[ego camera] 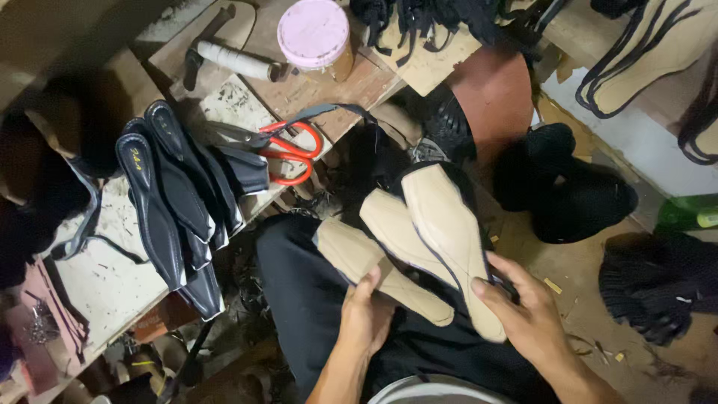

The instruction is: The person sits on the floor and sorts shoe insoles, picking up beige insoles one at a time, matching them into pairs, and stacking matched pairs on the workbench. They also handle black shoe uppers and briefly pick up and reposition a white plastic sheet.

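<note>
Fingers of the left hand (365, 318) were curled around the near end of a tan shoe sole (378, 271), with the thumb lying on its upper face and the other fingers hidden under it. The right hand (528, 310) held a second tan sole (449, 239) at its near end; the thumb pressed on the top face near the right edge, and the fingers went behind the sole, so I could not tell how far they were spread. A third tan sole (396, 232) lay between these two, partly covered by the right one. All three soles fanned out from the hands toward the far side, above the person's lap in dark trousers (299, 299).

To the left, on a worn workbench (105, 277), several black shoe insoles (176, 217) lay stacked and overlapping. Just right of them lay scissors with orange handles (288, 153). Farther away stood a jar with a pink lid (314, 34), and near it, to the left, a hammer (224, 56). Black straps (658, 292) lay in a heap on the floor at the right.
</note>
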